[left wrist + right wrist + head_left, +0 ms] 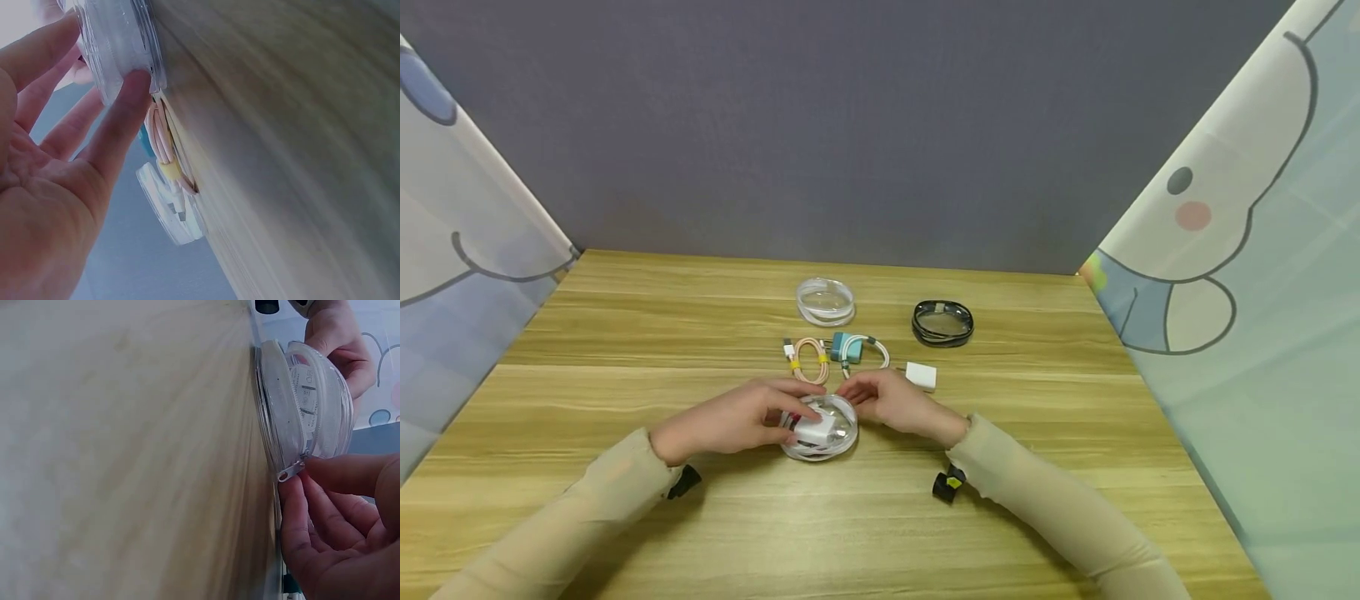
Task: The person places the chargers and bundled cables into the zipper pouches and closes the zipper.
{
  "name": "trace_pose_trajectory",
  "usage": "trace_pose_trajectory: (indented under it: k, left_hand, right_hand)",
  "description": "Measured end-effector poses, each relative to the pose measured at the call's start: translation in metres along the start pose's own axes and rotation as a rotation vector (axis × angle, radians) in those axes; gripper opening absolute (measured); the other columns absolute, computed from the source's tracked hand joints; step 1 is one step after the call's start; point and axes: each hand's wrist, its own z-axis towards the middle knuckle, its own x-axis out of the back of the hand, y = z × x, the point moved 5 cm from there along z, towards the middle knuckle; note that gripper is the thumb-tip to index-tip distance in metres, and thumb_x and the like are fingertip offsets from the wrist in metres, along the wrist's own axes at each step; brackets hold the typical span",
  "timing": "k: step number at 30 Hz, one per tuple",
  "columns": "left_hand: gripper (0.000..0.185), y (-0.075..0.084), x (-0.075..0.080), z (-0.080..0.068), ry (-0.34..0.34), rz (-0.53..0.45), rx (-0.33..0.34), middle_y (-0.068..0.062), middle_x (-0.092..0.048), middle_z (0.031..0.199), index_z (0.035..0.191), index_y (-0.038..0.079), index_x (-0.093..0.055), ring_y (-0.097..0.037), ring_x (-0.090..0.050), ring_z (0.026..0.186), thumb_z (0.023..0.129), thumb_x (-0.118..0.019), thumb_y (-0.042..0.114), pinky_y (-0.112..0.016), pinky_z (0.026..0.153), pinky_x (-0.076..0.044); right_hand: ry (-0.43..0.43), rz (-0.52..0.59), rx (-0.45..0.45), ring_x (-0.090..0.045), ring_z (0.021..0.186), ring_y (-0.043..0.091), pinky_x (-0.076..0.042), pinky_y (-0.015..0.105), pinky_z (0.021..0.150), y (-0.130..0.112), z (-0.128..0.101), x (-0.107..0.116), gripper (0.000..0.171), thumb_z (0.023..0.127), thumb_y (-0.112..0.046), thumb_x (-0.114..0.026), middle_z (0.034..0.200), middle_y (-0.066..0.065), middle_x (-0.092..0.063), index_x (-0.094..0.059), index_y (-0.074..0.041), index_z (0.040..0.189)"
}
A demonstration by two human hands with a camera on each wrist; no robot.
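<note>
A round clear zip pouch [842, 446] with white edging lies on the table in front of me, and a white charger [815, 429] shows through it. My left hand [737, 417] grips the pouch from its left side, fingers over the top and thumb at the near edge. At the pouch's far right edge, my right hand [891, 402] pinches the rim beside the zipper pull [289, 472]. In the right wrist view the zip gapes partly, with printed text on the white charger inside. The left wrist view shows the left thumb [128, 100] pressing the pouch's side.
Behind the hands lie a pink cable [797, 357] with yellow ties, a teal charger [847, 347], a looped white cable [880, 347] and a white charger [921, 376]. Farther back are a white-edged clear pouch [825, 313] and a black-edged one [942, 337]. A grey panel [835, 133] stands behind the table.
</note>
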Motion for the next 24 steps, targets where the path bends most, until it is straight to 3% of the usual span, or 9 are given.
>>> trace_pose_trajectory:
  k: [9, 18, 24]
  left_hand:
    - [0.036, -0.0021, -0.0019, 0.0002, 0.000, -0.027, -0.017, -0.008, -0.053, 0.145, 0.119, 0.016, -0.075, -0.032, -0.048, 0.132, 0.083, -0.080, 0.012, -0.050, 0.102, -0.044]
    - [0.036, -0.0030, -0.0018, 0.0015, -0.026, -0.021, 0.011, -0.006, -0.052, 0.146, 0.119, 0.017, -0.074, -0.030, -0.048, 0.133, 0.084, -0.080, 0.013, -0.043, 0.098, -0.048]
    - [0.036, -0.0021, -0.0015, 0.0024, -0.040, -0.017, 0.023, -0.006, -0.052, 0.146, 0.121, 0.017, -0.074, -0.029, -0.048, 0.133, 0.085, -0.079, 0.013, -0.039, 0.095, -0.050]
  right_hand:
    - [-0.012, -0.091, -0.038, -0.065, 0.090, 0.011, -0.053, 0.026, 0.083, -0.0005, 0.0005, 0.0015, 0.024, 0.088, 0.004, -0.070, 0.096, 0.001, -0.071, -0.071, -0.005, 0.109]
    - [-0.034, -0.129, -0.035, -0.063, 0.080, 0.009, -0.053, 0.025, 0.074, 0.0004, 0.0001, 0.0029, 0.026, 0.082, 0.006, -0.074, 0.087, -0.001, -0.069, -0.070, -0.005, 0.106]
    - [-0.038, -0.188, -0.024, -0.060, 0.078, 0.009, -0.051, 0.025, 0.072, -0.0018, -0.0011, 0.0028, 0.018, 0.087, 0.002, -0.071, 0.086, 0.001, -0.068, -0.070, -0.006, 0.103]
